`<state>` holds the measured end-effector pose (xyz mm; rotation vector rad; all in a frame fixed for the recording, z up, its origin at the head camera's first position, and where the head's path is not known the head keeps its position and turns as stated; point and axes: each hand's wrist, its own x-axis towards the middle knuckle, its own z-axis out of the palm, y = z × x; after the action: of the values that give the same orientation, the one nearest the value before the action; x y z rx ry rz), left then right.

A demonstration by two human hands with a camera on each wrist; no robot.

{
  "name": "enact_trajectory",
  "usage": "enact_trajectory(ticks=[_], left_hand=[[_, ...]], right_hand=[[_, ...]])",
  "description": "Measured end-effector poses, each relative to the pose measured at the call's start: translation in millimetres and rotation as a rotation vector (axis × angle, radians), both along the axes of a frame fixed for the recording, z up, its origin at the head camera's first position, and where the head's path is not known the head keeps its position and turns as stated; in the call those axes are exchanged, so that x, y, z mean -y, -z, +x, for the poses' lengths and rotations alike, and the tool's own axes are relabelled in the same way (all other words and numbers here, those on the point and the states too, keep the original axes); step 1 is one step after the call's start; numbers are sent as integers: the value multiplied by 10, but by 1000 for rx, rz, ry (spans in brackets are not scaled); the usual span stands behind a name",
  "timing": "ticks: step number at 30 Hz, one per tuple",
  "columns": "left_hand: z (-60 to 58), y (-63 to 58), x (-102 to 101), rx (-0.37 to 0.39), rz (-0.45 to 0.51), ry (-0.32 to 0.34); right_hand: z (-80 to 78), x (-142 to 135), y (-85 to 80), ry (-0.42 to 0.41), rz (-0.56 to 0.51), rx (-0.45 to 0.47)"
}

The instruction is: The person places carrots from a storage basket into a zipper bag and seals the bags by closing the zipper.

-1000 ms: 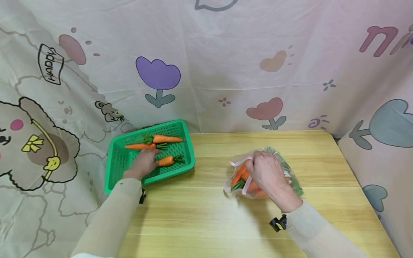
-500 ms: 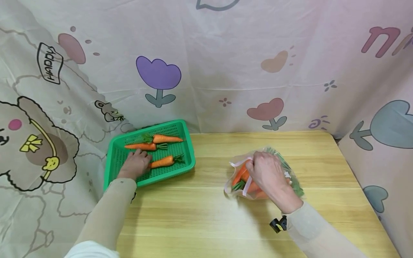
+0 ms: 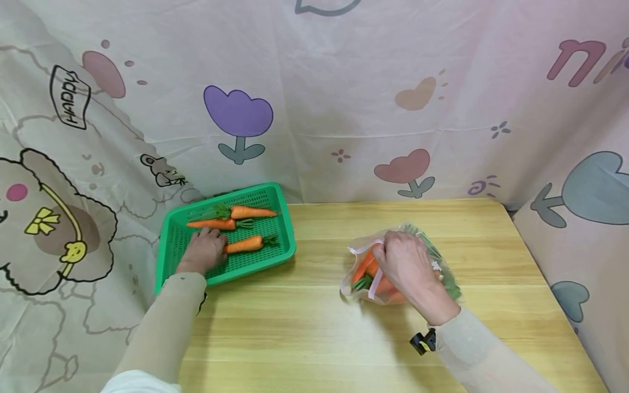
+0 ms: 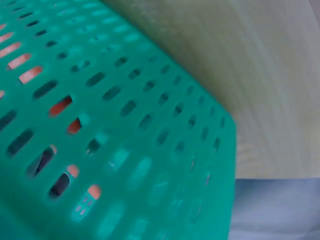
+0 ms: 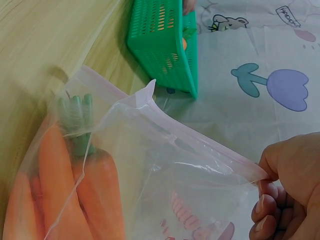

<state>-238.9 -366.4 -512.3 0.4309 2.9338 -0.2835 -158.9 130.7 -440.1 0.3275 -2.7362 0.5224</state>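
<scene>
My left hand (image 3: 202,251) reaches down into the green basket (image 3: 287,224), at the tip of the front carrot (image 3: 248,244). Its fingertips are hidden, so I cannot tell whether they grip that carrot. Behind it lie two more carrots, an orange one (image 3: 216,224) and a thicker one (image 3: 253,212), both with green tops. On the right, my right hand (image 3: 405,262) pinches the pink edge of a clear zip bag (image 5: 200,145) between thumb and bent fingers, keeping the mouth apart. Several carrots (image 5: 97,185) fill the bag.
The basket stands at the wooden table's (image 3: 304,316) back left, against the patterned cloth (image 3: 324,98). Its perforated wall fills much of the left wrist view. Bare wood separates basket and bag. More cloth borders the table at the right.
My left hand has shifted left along the front carrot, uncovering more of it, then stayed nearly still. My right hand and the bag have kept their place.
</scene>
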Motion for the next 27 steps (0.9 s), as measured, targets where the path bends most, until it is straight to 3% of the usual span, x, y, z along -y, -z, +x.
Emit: enact_trajectory(ticks=[5, 15, 27], left_hand=[[1, -138, -24, -52, 30, 25], [29, -420, -119, -152, -10, 159], [153, -871, -215, -233, 60, 218]], right_hand=[[7, -6, 2, 2, 1, -1], [10, -25, 9, -20, -6, -9], [13, -35, -7, -28, -10, -7]])
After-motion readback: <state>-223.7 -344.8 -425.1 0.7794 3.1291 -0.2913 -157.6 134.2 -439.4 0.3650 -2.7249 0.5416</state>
